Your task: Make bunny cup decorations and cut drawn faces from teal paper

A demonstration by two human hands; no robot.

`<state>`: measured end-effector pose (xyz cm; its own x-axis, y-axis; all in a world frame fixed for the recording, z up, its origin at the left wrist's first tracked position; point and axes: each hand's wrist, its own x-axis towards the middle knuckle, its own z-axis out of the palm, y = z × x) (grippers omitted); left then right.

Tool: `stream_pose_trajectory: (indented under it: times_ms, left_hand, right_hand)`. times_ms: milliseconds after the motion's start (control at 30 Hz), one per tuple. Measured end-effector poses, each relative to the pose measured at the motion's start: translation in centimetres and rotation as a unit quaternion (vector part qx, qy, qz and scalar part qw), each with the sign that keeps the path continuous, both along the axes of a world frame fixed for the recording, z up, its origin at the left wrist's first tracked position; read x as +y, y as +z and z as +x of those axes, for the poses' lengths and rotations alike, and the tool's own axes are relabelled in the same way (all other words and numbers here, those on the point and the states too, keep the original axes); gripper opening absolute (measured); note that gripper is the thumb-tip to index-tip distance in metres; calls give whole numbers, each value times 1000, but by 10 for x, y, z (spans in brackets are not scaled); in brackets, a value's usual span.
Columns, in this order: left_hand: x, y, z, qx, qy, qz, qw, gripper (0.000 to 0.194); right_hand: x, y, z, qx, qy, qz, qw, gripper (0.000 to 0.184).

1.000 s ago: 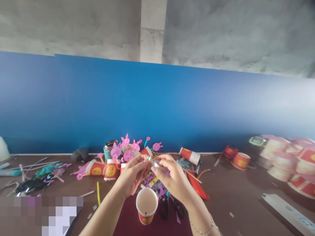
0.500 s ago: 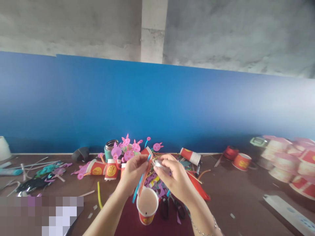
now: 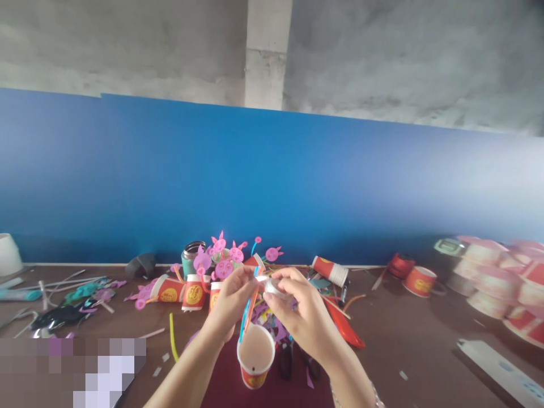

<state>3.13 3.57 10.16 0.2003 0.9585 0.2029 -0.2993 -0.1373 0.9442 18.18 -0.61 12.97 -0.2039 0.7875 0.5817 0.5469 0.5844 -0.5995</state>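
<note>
Pinched in my left hand (image 3: pixel 227 297) are a blue straw (image 3: pixel 245 322) and an orange straw (image 3: pixel 253 303), lying side by side and slanting down. My right hand (image 3: pixel 300 311) grips a small white roll of tape (image 3: pixel 275 286), and a short pale strip reaches from it to the top of the straws. Just below the hands a red-and-white paper cup (image 3: pixel 255 354) stands upright, with a small dark hole low on its inner wall. The straws' lower ends hang over its rim. Black-handled scissors (image 3: pixel 286 362) lie right of the cup, partly covered by my right hand.
Behind my hands are pink paper animal figures (image 3: pixel 224 267), red cups (image 3: pixel 194 294) and purple paper scraps (image 3: pixel 278 330). Stacked cups (image 3: pixel 329 271) lie on their side. Many cups (image 3: pixel 488 280) and a white power strip (image 3: pixel 501 368) are at right, a yellow straw (image 3: pixel 172 337) at left.
The tape's strip now spans to the straws' upper part. Both straws have drawn closer together and hang a little steeper. The cup stays in place.
</note>
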Motion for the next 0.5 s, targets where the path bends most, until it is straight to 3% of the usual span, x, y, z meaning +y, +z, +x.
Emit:
stream_pose_trajectory:
  times_ms: [233, 500]
  left_hand:
    - [-4, 8, 1, -2, -38, -27, 999, 31]
    - [-2, 4, 3, 3, -45, -2, 999, 27]
  right_hand:
    - [0, 0, 0, -1, 7, -4, 1000, 16]
    - [-1, 1, 3, -1, 14, -12, 1000, 14]
